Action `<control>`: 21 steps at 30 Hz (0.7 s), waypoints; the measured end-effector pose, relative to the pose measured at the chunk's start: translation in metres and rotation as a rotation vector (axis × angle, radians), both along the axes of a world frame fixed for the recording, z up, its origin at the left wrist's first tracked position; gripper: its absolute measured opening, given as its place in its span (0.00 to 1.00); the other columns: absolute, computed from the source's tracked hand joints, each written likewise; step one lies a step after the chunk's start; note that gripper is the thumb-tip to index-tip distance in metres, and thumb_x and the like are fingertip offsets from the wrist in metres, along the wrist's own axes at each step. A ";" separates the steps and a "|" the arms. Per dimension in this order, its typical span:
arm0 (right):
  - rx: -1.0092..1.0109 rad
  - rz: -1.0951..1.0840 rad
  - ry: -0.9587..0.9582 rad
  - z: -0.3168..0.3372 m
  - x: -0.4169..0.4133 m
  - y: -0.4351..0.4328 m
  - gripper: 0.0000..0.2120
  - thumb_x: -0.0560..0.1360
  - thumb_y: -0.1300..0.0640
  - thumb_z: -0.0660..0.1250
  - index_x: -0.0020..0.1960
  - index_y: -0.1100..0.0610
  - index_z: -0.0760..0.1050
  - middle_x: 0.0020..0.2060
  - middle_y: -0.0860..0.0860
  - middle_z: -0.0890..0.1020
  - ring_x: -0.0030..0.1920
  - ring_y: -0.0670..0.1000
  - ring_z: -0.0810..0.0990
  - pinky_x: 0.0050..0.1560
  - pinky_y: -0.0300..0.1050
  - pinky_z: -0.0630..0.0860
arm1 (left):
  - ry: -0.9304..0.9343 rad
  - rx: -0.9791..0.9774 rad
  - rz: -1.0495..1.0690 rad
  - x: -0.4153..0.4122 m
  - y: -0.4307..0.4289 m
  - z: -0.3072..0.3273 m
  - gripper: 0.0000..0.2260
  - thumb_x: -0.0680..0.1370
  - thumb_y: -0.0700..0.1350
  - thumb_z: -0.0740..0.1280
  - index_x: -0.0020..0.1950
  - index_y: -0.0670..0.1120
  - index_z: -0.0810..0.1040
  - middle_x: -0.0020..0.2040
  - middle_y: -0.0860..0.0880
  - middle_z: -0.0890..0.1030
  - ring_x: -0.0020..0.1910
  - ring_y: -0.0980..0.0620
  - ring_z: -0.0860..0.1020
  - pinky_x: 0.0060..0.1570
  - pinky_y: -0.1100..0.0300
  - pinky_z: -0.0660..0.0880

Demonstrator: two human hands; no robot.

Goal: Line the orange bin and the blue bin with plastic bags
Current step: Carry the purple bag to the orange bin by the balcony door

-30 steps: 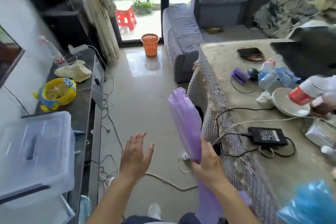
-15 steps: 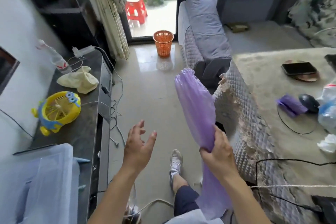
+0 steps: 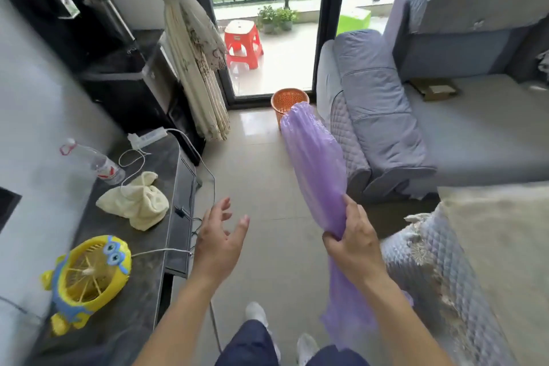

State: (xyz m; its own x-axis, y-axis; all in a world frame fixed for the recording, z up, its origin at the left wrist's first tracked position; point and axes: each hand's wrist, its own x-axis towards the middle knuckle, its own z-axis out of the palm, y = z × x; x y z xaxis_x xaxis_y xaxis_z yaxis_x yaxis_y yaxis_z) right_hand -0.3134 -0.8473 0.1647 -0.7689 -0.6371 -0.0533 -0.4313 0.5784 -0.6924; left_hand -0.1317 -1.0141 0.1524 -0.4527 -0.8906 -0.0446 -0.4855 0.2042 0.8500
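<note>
One purple plastic bag is clenched in the right hand; the left hand is spread, empty. Next, I'd guess: reach the orange bin ahead.

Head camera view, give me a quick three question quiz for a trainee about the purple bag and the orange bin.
1. True or false: the orange woven plastic bin already has a bag in it.
2. Which hand has its grip on the long purple plastic bag? A) left hand B) right hand C) both
3. Fill in: the orange bin stands on the tiled floor between the glass balcony door and the ____ quilted sofa.

Key:
1. False; no bag shows at its rim.
2. B; the right hand is closed around it, the left hand is open and apart from it.
3. Grey.
</note>
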 end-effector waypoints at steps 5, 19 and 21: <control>0.061 0.015 0.027 -0.027 -0.063 -0.114 0.37 0.66 0.63 0.72 0.73 0.59 0.66 0.57 0.53 0.76 0.56 0.56 0.77 0.57 0.42 0.71 | -0.036 -0.021 0.002 -0.060 -0.111 -0.039 0.22 0.76 0.48 0.70 0.69 0.47 0.71 0.62 0.52 0.74 0.60 0.55 0.75 0.52 0.57 0.76; 0.087 -0.106 0.100 0.003 -0.256 -0.414 0.37 0.66 0.63 0.73 0.73 0.61 0.65 0.60 0.56 0.76 0.60 0.58 0.76 0.59 0.44 0.69 | 0.157 0.064 -0.137 -0.282 -0.436 -0.010 0.26 0.70 0.53 0.70 0.67 0.51 0.72 0.61 0.56 0.75 0.59 0.60 0.76 0.53 0.56 0.77; 0.086 -0.130 0.085 -0.005 -0.283 -0.442 0.37 0.66 0.63 0.73 0.73 0.62 0.66 0.62 0.56 0.76 0.61 0.58 0.76 0.59 0.43 0.69 | 0.172 0.065 -0.147 -0.315 -0.466 -0.016 0.27 0.70 0.54 0.70 0.68 0.49 0.72 0.62 0.56 0.75 0.59 0.61 0.75 0.52 0.56 0.77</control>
State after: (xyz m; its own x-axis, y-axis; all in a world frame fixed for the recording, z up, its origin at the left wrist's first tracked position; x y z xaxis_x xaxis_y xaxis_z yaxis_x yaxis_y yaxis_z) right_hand -0.5963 -1.2897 0.1594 -0.8486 -0.5280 -0.0346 -0.4037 0.6884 -0.6027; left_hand -0.4463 -1.4805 0.1368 -0.5830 -0.8124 -0.0108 -0.3018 0.2041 0.9313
